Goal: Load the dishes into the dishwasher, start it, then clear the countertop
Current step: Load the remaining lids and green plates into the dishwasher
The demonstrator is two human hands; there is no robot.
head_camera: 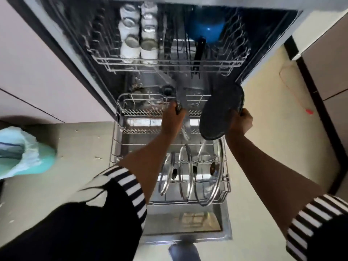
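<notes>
I look down into the open dishwasher point(62, 40). Its lower rack point(116, 147) is pulled out over the door and holds three glass lids point(185, 172) standing on edge. My right hand point(240, 122) grips a dark speckled plate point(221, 112) by its rim, tilted above the rack's far right part. My left hand point(174, 118) grips a thin dark plate or lid point(181, 98) held on edge at the rack's far end. In the upper rack point(169, 63) stand white cups point(130, 40), glass jars point(148, 34) and a blue pan point(206, 29) with a black handle.
A bin with a pale green liner bag point(24, 153) stands on the floor at the left. The open dishwasher door point(186, 223) lies flat below me. Pale cabinet fronts flank the machine on both sides, and beige floor point(273, 129) lies to the right.
</notes>
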